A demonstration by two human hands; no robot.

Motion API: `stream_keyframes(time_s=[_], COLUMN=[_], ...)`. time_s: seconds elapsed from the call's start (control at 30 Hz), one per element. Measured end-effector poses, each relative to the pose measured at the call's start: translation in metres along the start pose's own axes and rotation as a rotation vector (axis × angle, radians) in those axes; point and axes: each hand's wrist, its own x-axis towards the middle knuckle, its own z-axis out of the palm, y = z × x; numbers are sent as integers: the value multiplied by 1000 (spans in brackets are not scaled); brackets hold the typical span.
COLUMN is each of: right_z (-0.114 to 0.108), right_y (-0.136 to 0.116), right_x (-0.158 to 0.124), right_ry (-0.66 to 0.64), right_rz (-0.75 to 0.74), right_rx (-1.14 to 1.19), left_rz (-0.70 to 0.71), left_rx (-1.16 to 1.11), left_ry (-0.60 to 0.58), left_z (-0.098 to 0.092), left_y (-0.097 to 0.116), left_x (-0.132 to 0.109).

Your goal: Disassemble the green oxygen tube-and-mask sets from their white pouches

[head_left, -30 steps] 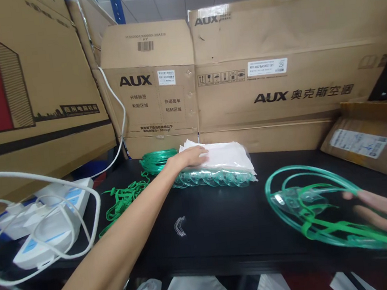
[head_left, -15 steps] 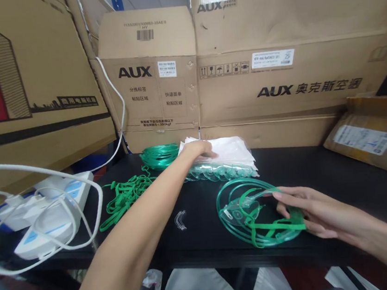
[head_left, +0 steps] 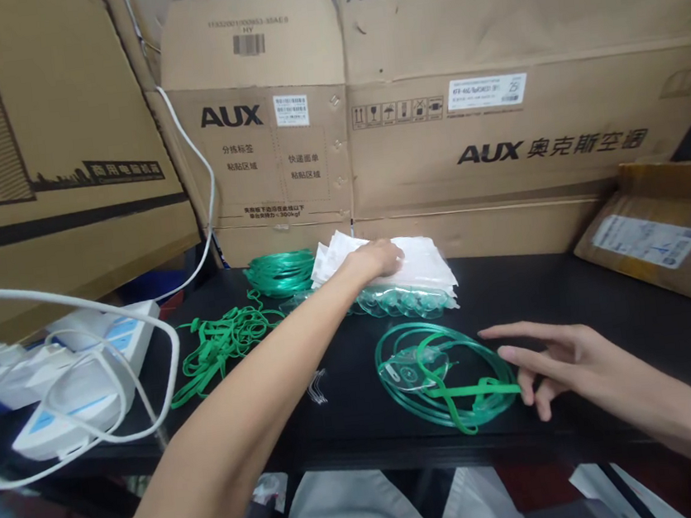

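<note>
My left hand (head_left: 383,258) reaches across to a stack of white bags (head_left: 427,262) at the back of the black table. Its fingers are curled down onto the top bag; the fingertips are partly hidden. Clear oxygen masks (head_left: 404,302) with green edges lie in a row along the stack's front. My right hand (head_left: 548,365) is open, fingers apart, just at the right edge of a coiled green tube (head_left: 392,399). Inside that coil lies a clear mask (head_left: 409,368) with a green elastic strap (head_left: 491,390).
To the left are a pile of green straps (head_left: 221,344), more coiled green tubing (head_left: 281,275) and a white power strip (head_left: 81,405) with looping cables. Small metal strips (head_left: 316,387) lie mid-table. Cardboard boxes (head_left: 287,182) stand behind; a taped box (head_left: 661,240) is at right.
My right hand has let go of the coiled tube and strap and drawn back slightly. My left hand has slid a little further right over the white bags. The view has tilted slightly.
</note>
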Motion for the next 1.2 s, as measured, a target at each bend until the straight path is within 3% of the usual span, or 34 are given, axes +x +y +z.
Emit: stream_keyframes(time_s=[0.1,0.23,0.33,0.43,0.53,0.63,0.8,0.97,1.07,1.2], right_z=[-2,-2,2,10,20,29,38,31,19,-2], right_y=[-1,-4,-6,-6,-6,-11,-19,-8,3,21], right_x=[1,9,25,44,57,59,52,46,36,16], right_ry=[37,108,146,103,32,-24,-22,-87,-65,-3], right_rz=[-45,-174,-336,-481,-512,-519,-474,-418,-441,-484], right_rx=[-35,-197,-403,-599,-677,-633,-465,-268,-259,-415], left_rz=[-9,-8,38,96,129,67,-13,-40,4,29], left_rx=[-10,-35,-60,-116,-314,-468,-747,-988,-980,-894], left_ry=[6,132,249,340,462,526,417,251,72,-229], left_z=[-1,-7,-12,-7,6,22,46,64,60,43], left_y=[2,4,10,18,22,22,25,41,53,71], left_x=[-2,-20,-52,-94,-134,-160,-167,-160,-156,-141])
